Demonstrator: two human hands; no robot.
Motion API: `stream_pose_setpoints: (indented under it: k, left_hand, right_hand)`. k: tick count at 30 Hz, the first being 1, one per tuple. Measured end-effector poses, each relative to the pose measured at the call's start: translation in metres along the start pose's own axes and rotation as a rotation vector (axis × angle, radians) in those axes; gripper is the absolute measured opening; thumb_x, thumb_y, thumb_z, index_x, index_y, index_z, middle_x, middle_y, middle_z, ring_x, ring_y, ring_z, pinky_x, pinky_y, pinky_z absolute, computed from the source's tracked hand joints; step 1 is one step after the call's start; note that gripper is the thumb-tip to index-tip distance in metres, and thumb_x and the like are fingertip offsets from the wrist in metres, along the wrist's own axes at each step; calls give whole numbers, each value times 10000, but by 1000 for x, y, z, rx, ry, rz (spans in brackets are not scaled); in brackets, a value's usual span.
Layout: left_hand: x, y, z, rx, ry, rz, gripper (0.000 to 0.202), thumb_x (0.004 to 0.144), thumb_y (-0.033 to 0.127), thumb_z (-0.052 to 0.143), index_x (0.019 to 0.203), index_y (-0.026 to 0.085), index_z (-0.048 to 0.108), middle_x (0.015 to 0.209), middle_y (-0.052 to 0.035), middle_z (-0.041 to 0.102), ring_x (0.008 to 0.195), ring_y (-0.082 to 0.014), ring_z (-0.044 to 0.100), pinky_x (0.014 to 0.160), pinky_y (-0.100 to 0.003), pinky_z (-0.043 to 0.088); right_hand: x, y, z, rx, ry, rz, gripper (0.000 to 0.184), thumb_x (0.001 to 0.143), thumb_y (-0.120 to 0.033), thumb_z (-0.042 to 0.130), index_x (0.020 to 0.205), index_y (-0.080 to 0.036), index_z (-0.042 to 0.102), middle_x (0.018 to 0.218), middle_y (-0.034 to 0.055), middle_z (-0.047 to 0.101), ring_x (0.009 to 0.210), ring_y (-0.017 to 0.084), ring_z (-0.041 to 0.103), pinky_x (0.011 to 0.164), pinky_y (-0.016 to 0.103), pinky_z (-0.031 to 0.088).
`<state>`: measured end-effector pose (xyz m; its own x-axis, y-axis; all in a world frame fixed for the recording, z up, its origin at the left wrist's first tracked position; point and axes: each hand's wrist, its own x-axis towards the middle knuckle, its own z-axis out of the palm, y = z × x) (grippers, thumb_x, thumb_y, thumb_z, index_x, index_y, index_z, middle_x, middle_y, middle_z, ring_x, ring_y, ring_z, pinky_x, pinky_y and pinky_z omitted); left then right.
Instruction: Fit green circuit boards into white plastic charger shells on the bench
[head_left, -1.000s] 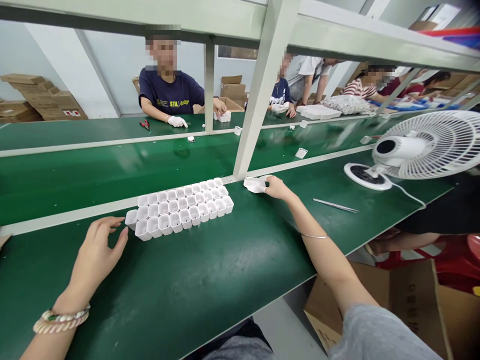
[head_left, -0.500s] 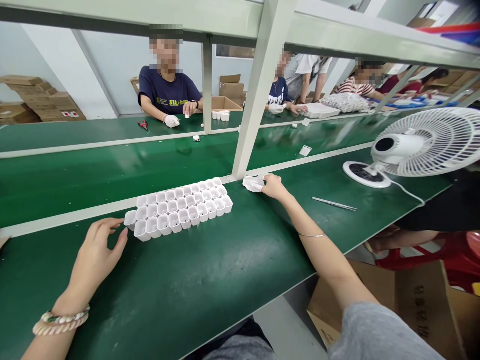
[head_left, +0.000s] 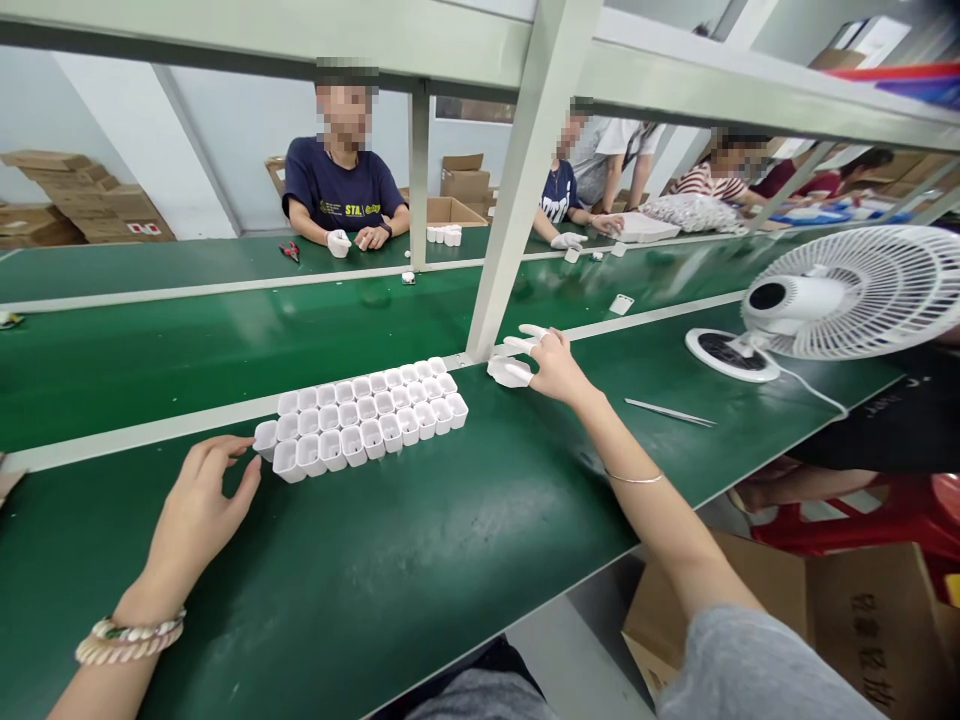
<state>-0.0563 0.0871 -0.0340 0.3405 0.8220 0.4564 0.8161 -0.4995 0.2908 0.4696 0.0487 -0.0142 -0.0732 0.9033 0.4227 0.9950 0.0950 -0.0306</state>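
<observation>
Rows of small white open-topped cups (head_left: 373,437) stand packed together on the green worktable. My left hand (head_left: 196,500) is at their left end, its fingertips against the outermost cup (head_left: 265,440); thumb and fingers are apart, not wrapped round it. Small dark spots show inside some of the cups. My right hand (head_left: 556,366), with white coverings on several fingers, is spread open near the foot of the post. Its thumb is at a crumpled white piece (head_left: 508,372), perhaps a glove or a small bag; whether it touches is unclear.
A slanted post (head_left: 501,240) rises behind the cups. Tweezers (head_left: 670,411) lie to the right, before a white fan (head_left: 795,300). Beyond the green conveyor belt (head_left: 330,325), several people work at another bench. A cardboard box (head_left: 757,620) is below the table edge.
My right hand's fingers have lifted and spread from the crumpled white piece, showing their white coverings. My left hand stays at the end cup. Across the belt, co-workers' hands have shifted.
</observation>
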Motion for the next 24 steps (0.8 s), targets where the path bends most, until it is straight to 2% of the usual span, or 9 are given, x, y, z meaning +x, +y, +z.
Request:
stream_pose_setpoints:
  k: [2,4,10,17,24]
  left_hand:
    - [0,-2,1,-1,-1,-2,436,944,500,420,1175,162,569,1198,-155,592,986,-276,653,799,-402,566]
    - [-1,-4,2,7,3,0,437,945,506,415,1176,169,569,1203,-150,593,989,-278,654,784,-400,567]
    - [-1,-7,5,34,-5,-12,453,933,553,391,1139,193,571,1198,-134,600,912,-267,668,668,-378,557]
    - [1,-3,2,37,-15,-14,460,922,576,378,1108,201,569,1171,-137,608,934,-288,659,571,-360,536]
    - [1,-5,4,45,-31,-8,449,915,571,389,1124,214,564,1171,-134,610,925,-287,663,555,-361,540]
  right_hand:
    - [-4,-1,-2,-24,1,-191,358,943,-446,554,1167,-214,708,1470,183,459,1397,351,400,1173,584,165]
    - [-11,1,-1,-49,-23,-276,315,933,-461,578,1033,-218,753,1517,163,421,1423,362,369,1175,593,167]
    - [-29,21,9,-115,-75,-201,343,898,-461,637,1133,-233,740,1624,146,278,1488,403,238,1170,621,147]
    - [-28,27,11,-109,-83,-224,350,929,-464,591,865,-172,773,1629,162,257,1488,388,245,1180,602,143]
    - [-29,23,15,-74,-82,-199,240,891,-406,658,944,-201,771,1626,127,281,1493,394,232,1181,617,141]
